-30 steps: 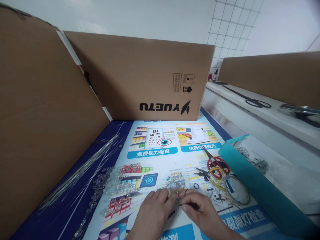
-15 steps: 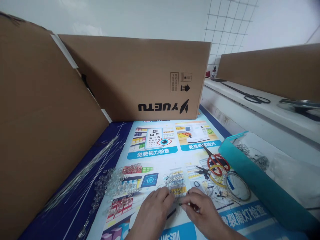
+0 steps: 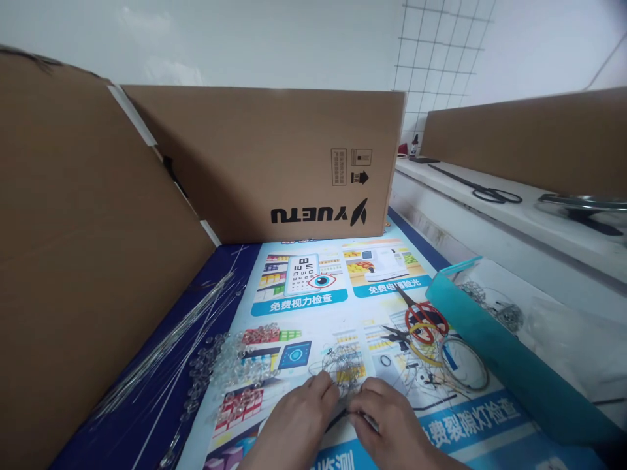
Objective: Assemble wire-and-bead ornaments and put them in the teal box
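A loose round tangle of thin silvery wire (image 3: 344, 360) stands just beyond my fingertips at the front of the printed mat. My left hand (image 3: 304, 418) is closed at its lower left edge, with the fingertips pressed on the wire. From the right, my right hand (image 3: 386, 418) pinches at the near side of the same wirework, thumb and forefinger together. What exactly lies between the fingertips is partly hidden. Left of my hands, many clear beads (image 3: 240, 359) lie scattered, with long straight wires (image 3: 166, 346) beyond them.
Red-handled scissors (image 3: 426, 320), yellow-handled pliers (image 3: 416, 339) and a wire coil (image 3: 464, 363) lie at the right. A teal box (image 3: 509, 359) holds more wire tangles. Cardboard panels (image 3: 245, 156) stand at the back and left. Black scissors (image 3: 482, 189) rest on a white ledge.
My right hand has shifted slightly left and its fingertips have drawn nearer to the wire and my left hand. The whole view has tilted a little.
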Available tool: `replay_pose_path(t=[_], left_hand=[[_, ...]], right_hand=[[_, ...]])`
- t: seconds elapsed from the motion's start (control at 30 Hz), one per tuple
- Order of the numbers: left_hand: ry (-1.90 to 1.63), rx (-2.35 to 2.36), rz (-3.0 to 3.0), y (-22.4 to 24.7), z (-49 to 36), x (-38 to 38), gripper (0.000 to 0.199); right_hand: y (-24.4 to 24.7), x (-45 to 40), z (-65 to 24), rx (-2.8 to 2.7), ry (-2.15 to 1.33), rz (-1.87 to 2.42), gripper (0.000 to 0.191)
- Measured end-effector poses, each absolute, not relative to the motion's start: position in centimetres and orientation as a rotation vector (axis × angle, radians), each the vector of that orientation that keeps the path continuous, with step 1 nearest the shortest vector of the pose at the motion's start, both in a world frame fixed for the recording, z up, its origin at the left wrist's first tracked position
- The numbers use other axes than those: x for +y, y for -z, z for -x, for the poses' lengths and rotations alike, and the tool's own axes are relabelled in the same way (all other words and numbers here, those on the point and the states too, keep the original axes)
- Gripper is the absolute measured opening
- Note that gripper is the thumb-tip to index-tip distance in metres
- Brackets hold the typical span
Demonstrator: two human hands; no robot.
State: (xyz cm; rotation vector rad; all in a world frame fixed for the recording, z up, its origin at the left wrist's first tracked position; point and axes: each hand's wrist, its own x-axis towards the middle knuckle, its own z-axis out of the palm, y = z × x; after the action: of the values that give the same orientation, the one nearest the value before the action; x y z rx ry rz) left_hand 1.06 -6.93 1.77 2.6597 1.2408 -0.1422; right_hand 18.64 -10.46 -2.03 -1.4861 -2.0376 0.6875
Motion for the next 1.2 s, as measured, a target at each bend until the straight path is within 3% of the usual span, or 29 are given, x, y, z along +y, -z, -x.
replay_pose_path(t=[0.4,0.9,1.2], left_hand=[[-0.040,1.352,-2.846,0.6,-1.0,-7.0,0.019],[-0.337,1.379,-2.842,2.0,-1.6,-8.0,0.017],[-0.400,1.354,-2.779,2.0,-1.9,-8.3,0.019]], right_hand=[[2.7,-10.9,-18.2,-2.015,-0.452,1.434,0.013],[3.8,-10.5,-17.6,-1.946,-0.236,1.479,0.015],[4.3,-10.3,-17.9,-2.042,0.119,1.410,0.017]])
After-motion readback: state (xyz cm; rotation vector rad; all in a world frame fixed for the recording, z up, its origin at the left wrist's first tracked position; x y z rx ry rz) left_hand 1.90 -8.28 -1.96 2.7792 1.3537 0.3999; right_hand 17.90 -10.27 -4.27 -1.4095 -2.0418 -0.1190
